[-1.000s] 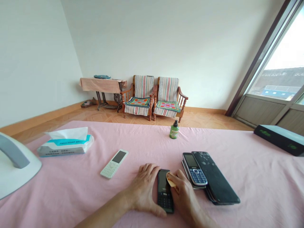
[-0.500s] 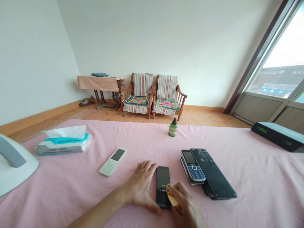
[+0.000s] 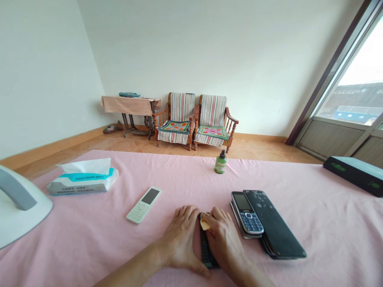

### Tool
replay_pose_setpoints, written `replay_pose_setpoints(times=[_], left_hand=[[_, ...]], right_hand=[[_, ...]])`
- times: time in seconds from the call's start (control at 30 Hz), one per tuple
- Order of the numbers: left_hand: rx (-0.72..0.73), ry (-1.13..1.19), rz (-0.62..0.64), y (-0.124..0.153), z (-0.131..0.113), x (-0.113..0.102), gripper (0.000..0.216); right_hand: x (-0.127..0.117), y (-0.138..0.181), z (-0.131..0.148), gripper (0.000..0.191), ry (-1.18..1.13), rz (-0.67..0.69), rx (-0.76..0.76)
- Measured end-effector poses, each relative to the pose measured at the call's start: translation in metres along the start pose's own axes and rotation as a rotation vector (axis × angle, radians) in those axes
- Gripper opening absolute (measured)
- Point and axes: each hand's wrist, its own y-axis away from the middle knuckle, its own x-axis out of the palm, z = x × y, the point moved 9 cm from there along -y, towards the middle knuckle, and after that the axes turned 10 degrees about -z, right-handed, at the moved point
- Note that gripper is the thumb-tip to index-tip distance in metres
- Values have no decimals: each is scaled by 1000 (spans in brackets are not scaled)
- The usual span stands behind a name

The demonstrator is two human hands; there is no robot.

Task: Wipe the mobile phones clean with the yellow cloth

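Observation:
A black keypad phone lies on the pink tablecloth near the front edge. My left hand rests flat beside it, thumb and fingers against its left side, holding it in place. My right hand covers most of the phone and pinches a small tan cloth pad against the phone's upper end. Only the phone's lower keypad shows between my hands.
To the right lies a stack of dark phones. A white phone and a tissue pack lie left, a green spray bottle behind, a dark box far right, a white device at the left edge.
My right hand slid the tan pad from the phone's lower keypad up to its top end, now covering most of the phone. My left hand stayed beside it.

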Motion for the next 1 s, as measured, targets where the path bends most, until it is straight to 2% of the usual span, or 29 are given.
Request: replay_pose_setpoints(times=[0.13, 0.33, 0.5, 0.7, 0.87, 1.0], left_hand=[[-16, 13, -3, 0, 1, -1, 101], [-11, 29, 6, -1, -2, -1, 98], [-29, 22, 0, -1, 0, -2, 100], [-42, 10, 36, -2, -2, -2, 100], [-48, 21, 28, -2, -3, -4, 101], [-22, 43, 8, -3, -4, -3, 98]], right_hand=[[-7, 2, -8, 29, 60, -21, 25], [-1, -3, 4, 36, 42, -5, -16], [0, -2, 1, 30, 72, -8, 14], [0, -1, 5, 32, 11, 4, -17], [-1, -1, 0, 30, 89, -14, 15], [2, -2, 6, 35, 30, 2, -26]])
